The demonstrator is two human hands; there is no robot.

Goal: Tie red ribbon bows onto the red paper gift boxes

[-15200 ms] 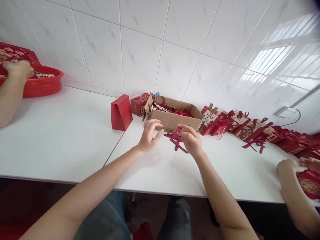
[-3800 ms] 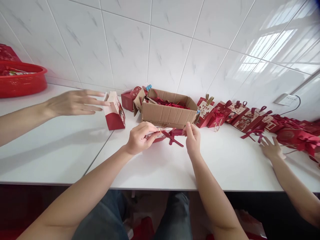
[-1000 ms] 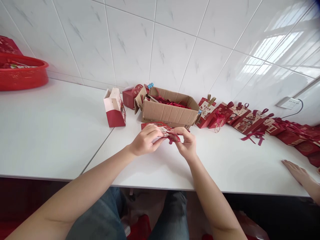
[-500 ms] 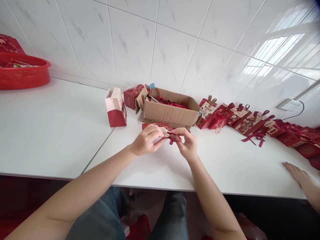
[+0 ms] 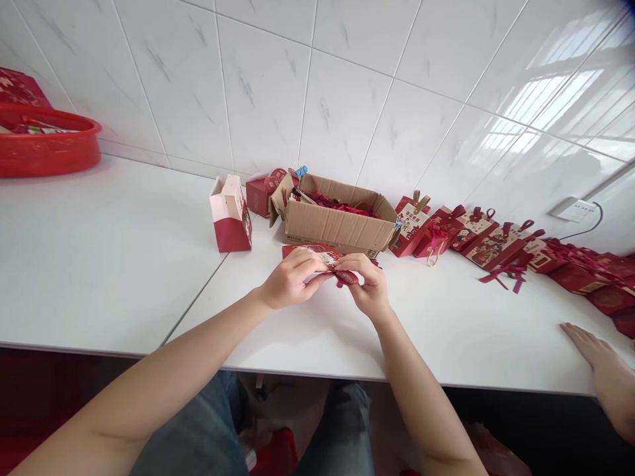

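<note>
A red and cream gift box lies between my hands, in front of the cardboard box. My left hand is closed on its top edge, thumb below and fingers above. My right hand pinches the dark red ribbon at the right end of the gift box. The fingertips of both hands almost meet there, and they hide part of the ribbon. The open cardboard box behind holds a heap of dark red ribbons.
An open red and white box stands left of the cardboard box. A red basin is at the far left. Finished-looking red boxes line the wall at right. Another person's hand rests on the table's right end.
My right fingers have shifted slightly on the ribbon, toward my left fingertips. The other person's hand at the right has turned a little, with the forearm lower.
</note>
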